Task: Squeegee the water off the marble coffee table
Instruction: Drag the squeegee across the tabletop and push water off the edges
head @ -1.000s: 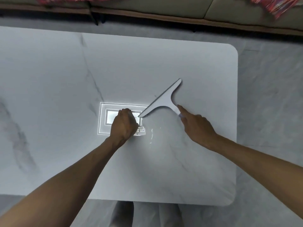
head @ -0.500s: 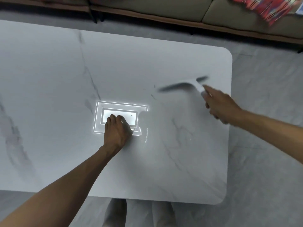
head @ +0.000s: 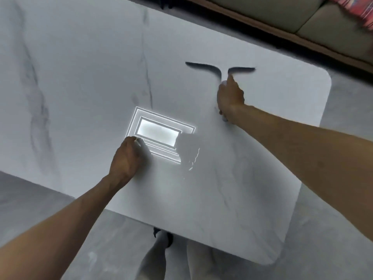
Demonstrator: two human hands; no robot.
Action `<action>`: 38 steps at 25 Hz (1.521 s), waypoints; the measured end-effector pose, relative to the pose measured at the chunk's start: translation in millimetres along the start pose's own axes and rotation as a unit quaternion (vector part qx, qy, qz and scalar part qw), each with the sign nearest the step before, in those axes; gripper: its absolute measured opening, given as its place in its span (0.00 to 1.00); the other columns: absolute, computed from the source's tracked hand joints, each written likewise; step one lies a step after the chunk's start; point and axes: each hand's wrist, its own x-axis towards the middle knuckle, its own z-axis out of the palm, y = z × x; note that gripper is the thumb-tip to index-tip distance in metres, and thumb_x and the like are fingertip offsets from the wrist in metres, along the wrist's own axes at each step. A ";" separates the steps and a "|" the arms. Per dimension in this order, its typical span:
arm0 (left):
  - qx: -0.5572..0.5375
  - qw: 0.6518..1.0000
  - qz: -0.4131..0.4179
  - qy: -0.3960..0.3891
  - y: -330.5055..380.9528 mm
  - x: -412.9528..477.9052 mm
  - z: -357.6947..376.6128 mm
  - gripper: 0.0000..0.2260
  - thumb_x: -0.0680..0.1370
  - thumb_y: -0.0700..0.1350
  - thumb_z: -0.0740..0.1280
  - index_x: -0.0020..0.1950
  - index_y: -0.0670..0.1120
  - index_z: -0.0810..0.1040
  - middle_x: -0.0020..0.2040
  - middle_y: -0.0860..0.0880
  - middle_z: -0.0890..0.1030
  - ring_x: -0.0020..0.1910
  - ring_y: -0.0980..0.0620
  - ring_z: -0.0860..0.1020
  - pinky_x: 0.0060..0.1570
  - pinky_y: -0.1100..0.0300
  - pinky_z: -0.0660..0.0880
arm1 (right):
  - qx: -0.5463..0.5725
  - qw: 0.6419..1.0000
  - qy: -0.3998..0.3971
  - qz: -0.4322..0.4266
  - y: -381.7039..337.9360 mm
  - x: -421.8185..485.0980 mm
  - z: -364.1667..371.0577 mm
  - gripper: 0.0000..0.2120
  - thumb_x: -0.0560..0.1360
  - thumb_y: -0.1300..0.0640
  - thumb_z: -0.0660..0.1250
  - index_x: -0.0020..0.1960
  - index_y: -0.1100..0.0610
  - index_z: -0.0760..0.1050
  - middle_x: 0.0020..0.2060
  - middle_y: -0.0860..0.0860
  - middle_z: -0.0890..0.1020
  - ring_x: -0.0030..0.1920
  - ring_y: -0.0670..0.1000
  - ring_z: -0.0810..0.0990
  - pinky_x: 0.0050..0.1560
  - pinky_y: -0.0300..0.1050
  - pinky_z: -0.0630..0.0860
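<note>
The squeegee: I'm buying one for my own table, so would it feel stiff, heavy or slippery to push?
The squeegee probably handles light: the right hand alone holds it by a slim handle. Its wide, thin crossbar keeps a clean T shape, so likely stiff. The glossy marble table with water streaks suggests it glides easily.

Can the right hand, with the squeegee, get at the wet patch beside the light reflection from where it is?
Probably yes. The right hand holds the squeegee beyond the water streaks, with bare marble table between; the left hand rests aside.
</note>
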 end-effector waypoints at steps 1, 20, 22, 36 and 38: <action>-0.002 1.000 0.000 -0.004 -6.6 -6.4 0.8 0.20 0.76 0.34 0.62 0.68 0.40 0.67 0.59 0.39 0.77 0.56 0.39 0.76 0.51 0.54 0.71 | -0.027 0.999 -0.019 -0.021 2.0 -19.5 13.6 0.22 0.81 0.60 0.51 0.74 0.57 0.60 0.50 0.57 0.74 0.48 0.56 0.71 0.44 0.47 0.74; 0.014 0.998 0.039 -0.056 -63.8 -108.3 39.1 0.16 0.76 0.39 0.60 0.63 0.47 0.75 0.60 0.45 0.80 0.57 0.42 0.77 0.51 0.55 0.71 | -0.276 0.942 -0.185 -0.058 155.2 -236.3 -62.9 0.18 0.82 0.41 0.51 0.70 0.33 0.65 0.47 0.45 0.81 0.44 0.53 0.77 0.45 0.46 0.71; 0.001 0.999 0.029 -0.014 -69.0 -105.8 40.5 0.16 0.75 0.41 0.60 0.62 0.46 0.75 0.59 0.45 0.80 0.57 0.41 0.77 0.51 0.54 0.72 | -0.134 0.979 -0.154 -0.015 122.1 -216.0 -64.6 0.13 0.80 0.40 0.55 0.62 0.33 0.71 0.38 0.48 0.77 0.32 0.52 0.72 0.32 0.42 0.69; -0.104 0.982 -0.138 0.074 -122.3 -98.6 30.2 0.22 0.76 0.38 0.61 0.70 0.43 0.67 0.64 0.41 0.77 0.62 0.40 0.75 0.55 0.54 0.71 | -0.083 0.986 -0.099 -0.109 26.4 -189.0 115.5 0.20 0.81 0.55 0.51 0.73 0.51 0.64 0.60 0.60 0.78 0.54 0.64 0.78 0.50 0.55 0.77; -0.100 0.983 -0.141 0.067 -124.0 -103.4 30.6 0.23 0.75 0.38 0.61 0.71 0.43 0.66 0.64 0.41 0.77 0.62 0.40 0.75 0.56 0.53 0.72 | -0.196 0.942 -0.175 -0.210 46.0 -222.8 125.9 0.22 0.82 0.54 0.53 0.76 0.49 0.59 0.64 0.58 0.77 0.60 0.64 0.76 0.57 0.54 0.73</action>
